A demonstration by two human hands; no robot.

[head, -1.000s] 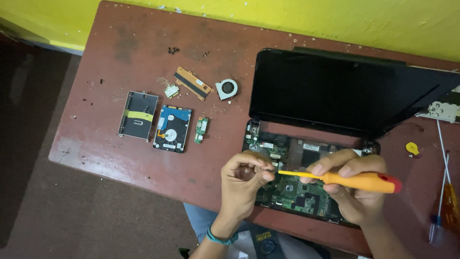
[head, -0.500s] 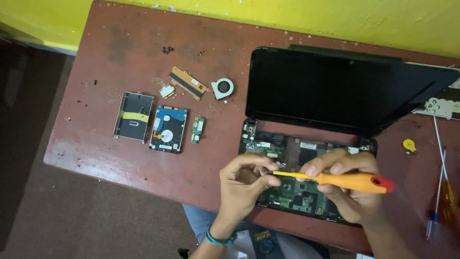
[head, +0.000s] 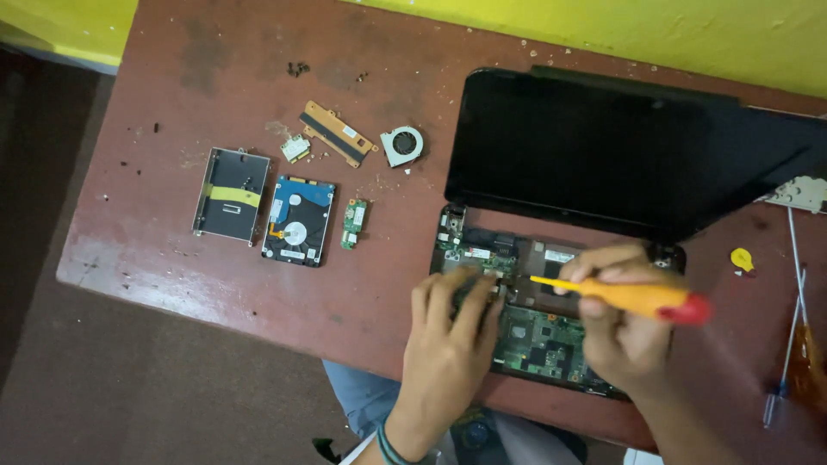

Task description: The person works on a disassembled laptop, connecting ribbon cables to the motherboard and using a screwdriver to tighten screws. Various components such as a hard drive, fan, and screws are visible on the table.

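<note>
Laptop motherboard (head: 538,340) was sitting exposed in the bottom shell of the opened-up laptop (head: 603,155), right at the near edge of the reddish table (head: 172,258), so it was basically under the person's chest and easy to lean over. The right hand (head: 624,331) was closed around a yellow screwdriver with a red butt (head: 629,297), held nearly flat with the tip pointing left toward the middle of the board. The left hand (head: 448,344) was laid flat on the board, fingers spread and loose, not gripping anything, looked like it was steadying the chassis just beside where the tip landed.

Screen was tilted back out of the way, which left the whole board open from above.

Going outward, the pulled parts were lined up well to the left: a small green card (head: 353,224), a hard drive (head: 297,221) with its label up, the metal drive caddy (head: 230,195), and further back a copper heatsink strip (head: 338,132), a tiny wireless card (head: 295,148) and a round fan (head: 402,145). All apart from each other, so nothing was getting knocked. Plenty of bare table between them and the laptop.

Right side was tighter: 2 more screwdrivers (head: 788,344) near the table's right end, plus a little yellow bit (head: 742,258). The near edge was close to both wrists.
</note>
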